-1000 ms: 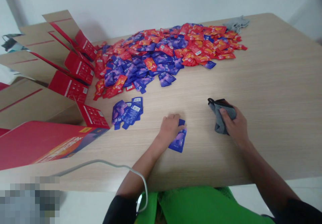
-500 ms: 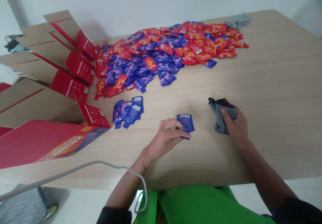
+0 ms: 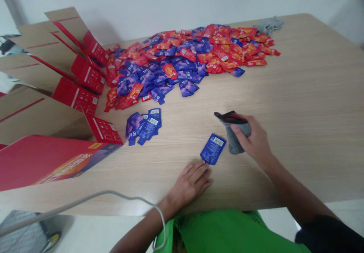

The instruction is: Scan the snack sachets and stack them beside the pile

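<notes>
My left hand (image 3: 193,181) lies palm down on the table, fingers stretched flat, its fingertips at the lower edge of a blue sachet (image 3: 213,149). That sachet rests barcode side up. Just right of it, my right hand (image 3: 253,137) is closed around a folded grey cloth (image 3: 235,139) with a black edge and a small black loop. A few blue sachets (image 3: 144,126) overlap in a small group to the left. Behind them spreads a big heap of red-orange and blue sachets (image 3: 182,60).
Open red cardboard boxes (image 3: 62,154) stand in a row along the left. A crumpled grey glove or cloth (image 3: 269,25) lies at the back right. A grey cable (image 3: 113,193) crosses the front left, over my left forearm. A wall rises behind the table.
My left hand has come down from a pinch on the sachet to lie flat at its lower edge. The sachet is turned on the table. My right hand brought the cloth left, beside it.
</notes>
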A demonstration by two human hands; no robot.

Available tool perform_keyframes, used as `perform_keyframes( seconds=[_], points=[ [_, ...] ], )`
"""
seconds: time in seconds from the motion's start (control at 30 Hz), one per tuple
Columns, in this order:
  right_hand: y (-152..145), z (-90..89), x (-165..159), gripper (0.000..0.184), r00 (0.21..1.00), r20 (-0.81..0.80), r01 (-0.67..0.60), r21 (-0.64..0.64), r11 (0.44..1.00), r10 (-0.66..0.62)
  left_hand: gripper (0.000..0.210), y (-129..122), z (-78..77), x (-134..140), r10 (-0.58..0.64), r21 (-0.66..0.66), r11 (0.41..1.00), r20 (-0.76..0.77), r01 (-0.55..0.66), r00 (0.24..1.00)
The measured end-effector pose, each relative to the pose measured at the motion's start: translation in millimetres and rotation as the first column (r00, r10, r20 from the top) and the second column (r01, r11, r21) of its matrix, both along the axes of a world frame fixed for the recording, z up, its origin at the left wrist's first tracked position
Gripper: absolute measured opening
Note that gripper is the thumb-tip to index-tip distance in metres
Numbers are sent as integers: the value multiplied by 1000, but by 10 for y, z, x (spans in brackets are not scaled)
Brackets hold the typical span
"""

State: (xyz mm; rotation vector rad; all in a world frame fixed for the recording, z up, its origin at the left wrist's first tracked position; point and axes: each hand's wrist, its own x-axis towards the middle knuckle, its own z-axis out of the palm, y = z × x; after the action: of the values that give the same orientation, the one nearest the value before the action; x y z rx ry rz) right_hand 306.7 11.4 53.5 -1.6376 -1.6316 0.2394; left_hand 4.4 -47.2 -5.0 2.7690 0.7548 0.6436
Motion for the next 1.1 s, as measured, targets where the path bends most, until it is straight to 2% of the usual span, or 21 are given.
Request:
perform_keyframes(
  seconds=[0.07,0.13,0.2,0.23,0.3,0.37,0.47,0.57,0.63,0.67,0.73,0.8,0.83,0.9,0.97,1.03,1.1],
  points=[
    [-106,-46,-294,42,970,79,-226,-35,973,228,34,-25,-19,11,4,5,1000,5,-4,1000],
    [-229,-189,-555,43,851,193,-472,-125,873,488,32,-53,-22,16,-4,1,1000,4,4,1000],
    [-295,-358,-698,42,753,279,-567,-185,803,596,31,-86,-20,16,-16,8,1000,-1,16,1000],
    [-284,-429,-710,43,731,306,-573,-209,792,610,33,-101,-19,15,-22,17,1000,-9,23,1000],
    [-158,-509,-619,46,736,340,-538,-229,811,585,37,-124,-19,12,-29,44,999,-35,31,999],
    [73,-500,-423,49,764,383,-477,-208,854,520,40,-134,-22,12,-35,64,997,-60,39,998],
    [400,-355,-135,47,812,438,-361,-142,922,386,39,-139,-37,19,-31,88,995,-59,36,998],
    [394,-179,-117,47,885,377,-279,-40,959,273,39,-156,-57,40,-15,96,995,-50,20,999],
    [176,-132,-287,49,896,318,-325,-6,946,310,38,-176,-70,56,0,84,996,-51,4,999],
    [37,-141,-403,49,875,307,-387,-21,922,374,36,-186,-75,63,6,71,998,-55,-2,998],
    [-208,-220,-624,46,759,336,-556,-112,824,558,29,-201,-82,73,14,43,999,-58,-12,998],
    [-304,-344,-745,43,705,358,-593,-174,786,612,27,-205,-82,76,16,33,999,-55,-14,998],
    [-276,-404,-750,44,706,363,-580,-195,791,608,29,-203,-81,75,17,40,999,-51,-15,999],
    [-84,-488,-650,49,745,370,-512,-219,831,556,34,-194,-76,71,15,61,998,-48,-12,999],
    [214,-491,-451,51,780,394,-435,-217,874,486,36,-185,-71,65,13,74,997,-43,-10,999],
    [493,-404,-242,48,804,424,-372,-190,909,417,36,-179,-66,59,17,68,998,-38,-15,999],
    [637,-250,-114,46,846,417,-312,-119,943,333,36,-177,-57,58,22,48,999,-38,-20,999]
  ],
)
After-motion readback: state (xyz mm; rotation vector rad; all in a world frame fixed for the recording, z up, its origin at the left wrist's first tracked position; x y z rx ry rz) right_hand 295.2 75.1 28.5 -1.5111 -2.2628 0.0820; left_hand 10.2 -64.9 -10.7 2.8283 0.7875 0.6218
